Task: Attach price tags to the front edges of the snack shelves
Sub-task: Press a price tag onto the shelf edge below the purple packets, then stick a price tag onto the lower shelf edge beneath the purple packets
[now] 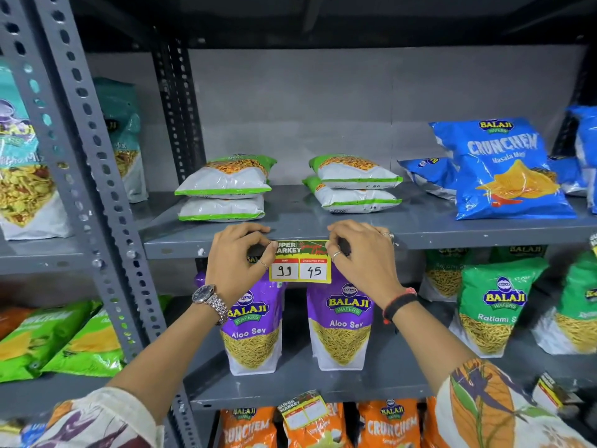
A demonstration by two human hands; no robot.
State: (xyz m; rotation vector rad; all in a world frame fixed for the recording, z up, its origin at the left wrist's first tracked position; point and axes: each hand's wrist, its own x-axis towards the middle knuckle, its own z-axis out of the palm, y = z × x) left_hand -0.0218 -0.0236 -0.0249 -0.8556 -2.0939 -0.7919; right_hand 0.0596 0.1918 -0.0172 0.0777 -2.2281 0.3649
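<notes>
A yellow and green price tag [300, 261] reading 99 and 45 hangs against the front edge of the grey middle shelf [452, 239]. My left hand [237, 258] pinches its upper left corner and my right hand [361, 253] pinches its upper right corner, both pressing it to the shelf lip. The tag's lower half hangs in front of two purple Aloo Sev bags [340, 321] on the shelf below. A second tag [303, 409] is fixed to the edge of the lower shelf [258, 402].
Green and white snack bags [226, 189] lie stacked on the middle shelf, with blue Crunchem bags [504, 169] to the right. Green Ratlami Sev bags [491, 305] stand lower right, orange Crunchem bags [387, 425] at the bottom. A perforated grey upright [93, 176] stands to the left.
</notes>
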